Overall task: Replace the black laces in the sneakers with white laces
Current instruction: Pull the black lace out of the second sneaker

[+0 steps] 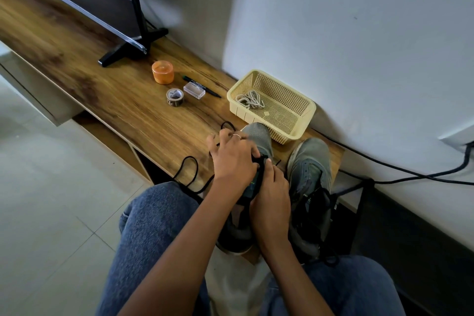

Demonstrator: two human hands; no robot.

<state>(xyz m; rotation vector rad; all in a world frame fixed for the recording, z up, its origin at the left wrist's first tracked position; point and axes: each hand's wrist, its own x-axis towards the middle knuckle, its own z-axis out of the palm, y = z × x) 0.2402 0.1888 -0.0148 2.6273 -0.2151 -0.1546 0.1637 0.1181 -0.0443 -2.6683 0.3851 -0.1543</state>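
Both hands work on the left sneaker, which stands on the wooden shelf beside the right sneaker. Left hand has its fingers curled over the black lace at the eyelet rows. Right hand holds the tongue area, thumb pinching near the lace. The freed length of lace loops off to the left over the shelf edge. White laces lie coiled in the yellow basket, far-right of the shoes.

Risks, as we judge them: the lace could snag in an eyelet if pulled at an angle; the sneaker could slide toward the near edge, since only the hands steady it; the hanging loop may catch on the knee.

Not resolvable: the eyelets themselves, hidden under both hands; how many rows remain laced; the right sneaker's lace state, dark and unclear.
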